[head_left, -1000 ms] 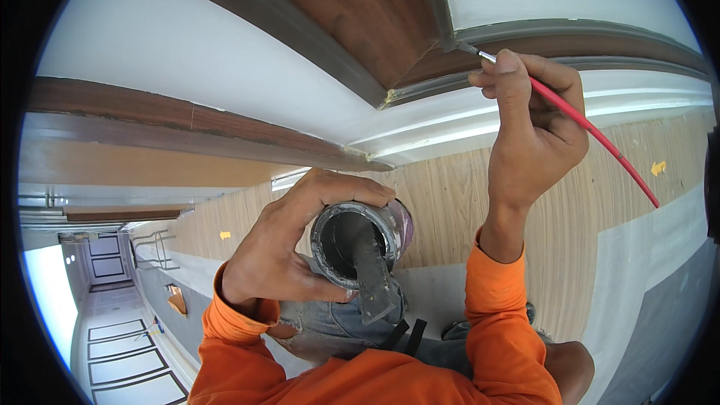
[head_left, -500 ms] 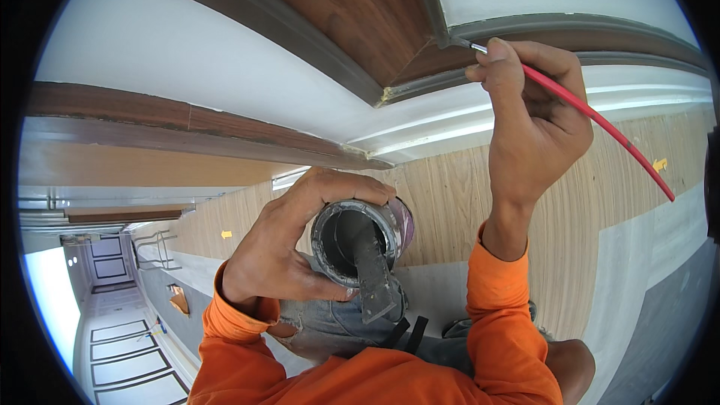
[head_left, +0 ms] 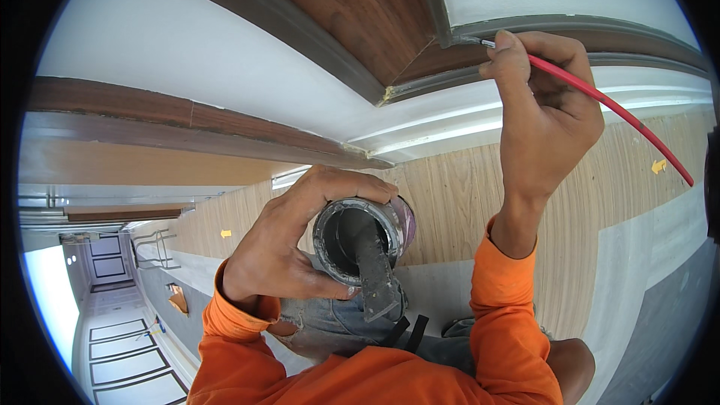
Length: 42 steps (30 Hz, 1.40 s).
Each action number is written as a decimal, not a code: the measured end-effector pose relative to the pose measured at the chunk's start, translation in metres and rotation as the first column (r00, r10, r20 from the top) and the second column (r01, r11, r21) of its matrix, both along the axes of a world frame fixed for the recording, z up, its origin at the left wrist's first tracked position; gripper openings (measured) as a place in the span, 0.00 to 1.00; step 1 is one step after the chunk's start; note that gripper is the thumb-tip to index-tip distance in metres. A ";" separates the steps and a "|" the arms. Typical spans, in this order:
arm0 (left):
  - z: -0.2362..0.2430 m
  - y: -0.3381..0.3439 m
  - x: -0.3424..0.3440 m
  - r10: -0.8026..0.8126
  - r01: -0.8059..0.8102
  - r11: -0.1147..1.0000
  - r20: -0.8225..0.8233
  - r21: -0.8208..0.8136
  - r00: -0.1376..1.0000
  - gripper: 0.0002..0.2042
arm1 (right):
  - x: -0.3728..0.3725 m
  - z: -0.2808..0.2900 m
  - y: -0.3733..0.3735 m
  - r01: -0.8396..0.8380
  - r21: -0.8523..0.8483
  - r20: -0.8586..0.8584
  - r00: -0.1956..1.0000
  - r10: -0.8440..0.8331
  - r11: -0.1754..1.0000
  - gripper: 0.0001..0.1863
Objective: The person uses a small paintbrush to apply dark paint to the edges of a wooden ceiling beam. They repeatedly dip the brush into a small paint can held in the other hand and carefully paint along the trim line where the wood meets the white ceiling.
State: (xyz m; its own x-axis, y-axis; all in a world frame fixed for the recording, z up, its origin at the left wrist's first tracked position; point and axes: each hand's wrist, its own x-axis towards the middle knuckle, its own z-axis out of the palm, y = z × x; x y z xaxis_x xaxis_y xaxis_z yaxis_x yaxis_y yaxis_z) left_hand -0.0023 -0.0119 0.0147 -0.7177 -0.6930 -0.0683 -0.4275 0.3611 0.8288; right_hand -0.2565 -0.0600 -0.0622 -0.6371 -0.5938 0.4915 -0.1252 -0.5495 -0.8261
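Left hand: left hand [head_left: 279,238], centre-left of frame, curled around a paint can [head_left: 407,223]; fingers over its upper side, thumb along the lower.
Can: middle of frame, above the person's lap, mouth toward the viewer; rim smeared grey, some purple on the outer wall.
In the can: dark flat strip [head_left: 375,279], one end inside, the other jutting over the rim toward the bottom of frame; grey-coated.
Right hand: right hand [head_left: 549,114], upper right, grasping a thin brush [head_left: 600,95] near its metal collar in a pinch.
Brush: red handle slanting down to the right; bristle end at the grey edging [head_left: 641,25], just right of an inner corner.
Woodwork: brown wood-grain board [head_left: 360,11], top centre, bordered in grey; yellowish residue at its lower corner.
Floor: wood-look flooring [head_left: 450,191], centre to right; yellow arrow marker [head_left: 658,167] near the handle's end.
Clothing: orange sleeves [head_left: 504,281], worn jeans [head_left: 322,330], bottom of frame.
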 end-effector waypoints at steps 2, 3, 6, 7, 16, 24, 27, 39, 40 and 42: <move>0.000 0.000 0.000 0.002 -0.002 1.000 0.006 -0.007 1.000 0.46 | -0.001 0.003 0.003 0.009 0.020 -0.022 1.000 -0.008 1.000 0.05; 0.000 0.001 0.000 0.008 -0.008 1.000 0.007 -0.007 1.000 0.46 | -0.001 0.005 0.006 0.015 0.040 -0.060 0.998 -0.013 0.999 0.05; 0.000 0.001 0.001 0.009 -0.009 1.000 -0.011 0.002 1.000 0.45 | 0.001 0.006 0.005 -0.009 0.070 -0.108 0.994 0.017 0.997 0.05; -0.001 0.001 0.001 0.006 -0.006 1.000 -0.021 0.006 1.000 0.45 | 0.002 0.006 0.003 -0.025 0.076 -0.113 0.993 0.034 0.997 0.04; -0.001 0.000 0.003 0.002 -0.002 1.000 -0.023 -0.004 1.000 0.45 | -0.003 0.011 0.002 0.003 0.081 -0.108 0.994 0.006 0.997 0.04; -0.001 0.000 0.003 0.001 -0.001 1.000 -0.022 -0.003 1.000 0.46 | -0.005 0.015 0.001 0.016 0.111 -0.137 0.991 -0.001 0.994 0.04; -0.003 0.001 0.005 0.010 -0.010 1.000 -0.021 -0.008 1.000 0.45 | -0.003 0.018 0.002 0.012 0.130 -0.177 0.984 0.011 0.991 0.04; -0.004 0.002 0.004 0.007 -0.007 1.000 -0.024 -0.018 1.000 0.46 | -0.007 0.008 0.002 0.020 0.084 -0.221 0.975 -0.001 0.996 0.04; -0.004 0.002 0.003 0.005 -0.005 1.000 -0.023 -0.020 1.000 0.46 | -0.009 0.007 0.002 0.033 0.074 -0.243 0.970 -0.014 0.997 0.04; -0.005 0.002 0.004 0.014 -0.015 1.000 -0.037 -0.009 0.999 0.46 | -0.008 0.007 0.005 0.045 0.059 -0.195 0.980 -0.032 0.997 0.04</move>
